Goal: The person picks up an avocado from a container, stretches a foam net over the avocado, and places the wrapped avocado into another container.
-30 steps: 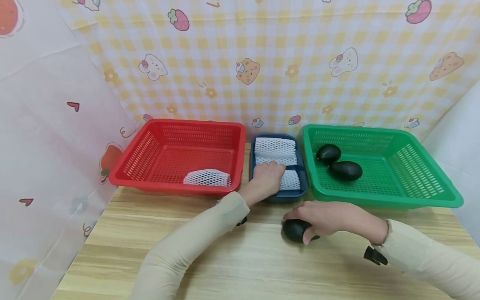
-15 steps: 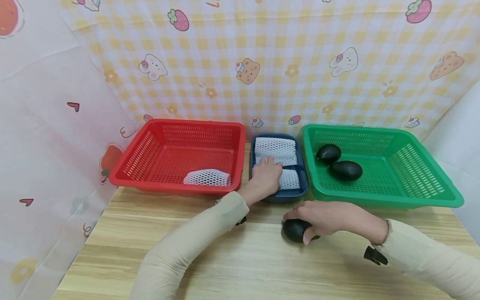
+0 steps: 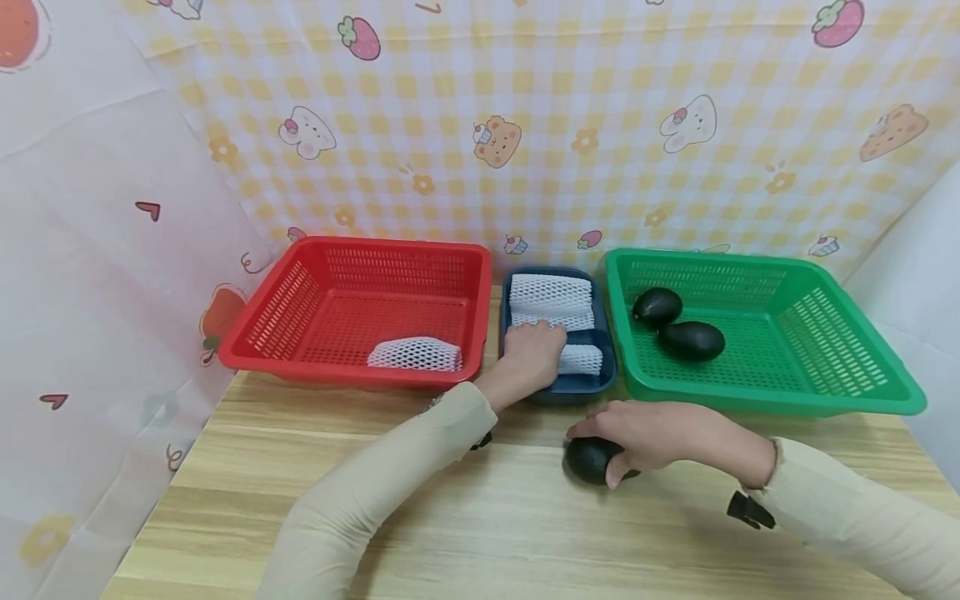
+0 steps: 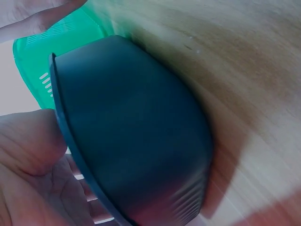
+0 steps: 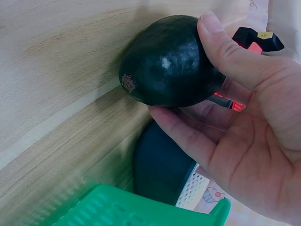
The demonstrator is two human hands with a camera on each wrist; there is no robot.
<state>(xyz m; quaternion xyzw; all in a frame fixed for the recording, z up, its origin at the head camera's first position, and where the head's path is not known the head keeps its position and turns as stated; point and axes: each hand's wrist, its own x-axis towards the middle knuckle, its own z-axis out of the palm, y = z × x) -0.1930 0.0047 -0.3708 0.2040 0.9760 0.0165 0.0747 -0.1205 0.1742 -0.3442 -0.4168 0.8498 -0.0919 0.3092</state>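
Observation:
My right hand [image 3: 652, 433] holds a dark avocado [image 3: 588, 460] low over the table, in front of the blue tray [image 3: 588, 385]. In the right wrist view, thumb and fingers lie on opposite sides of the avocado [image 5: 169, 61], whose stem scar faces out. Reaching into the tray, my left hand [image 3: 531, 354] has its fingers curled on the front white foam net sleeve [image 3: 581, 360], which it partly covers. More foam net sleeves [image 3: 551, 292] lie behind it. The left wrist view mostly shows the tray's outer wall [image 4: 131, 117], with the fingertips hidden.
Left of the tray stands a red basket [image 3: 352, 377] with one net-wrapped item [image 3: 415, 355] inside. To the right, a green basket [image 3: 750, 400] contains two bare avocados [image 3: 692, 341]. A patterned cloth [image 3: 547, 192] hangs behind them. Bare wooden table [image 3: 495, 517] extends in front.
My left hand's fingers stretched a little, then curled down again on the front foam net sleeve, which now looks narrower and shifted. The right hand and avocado have stayed put.

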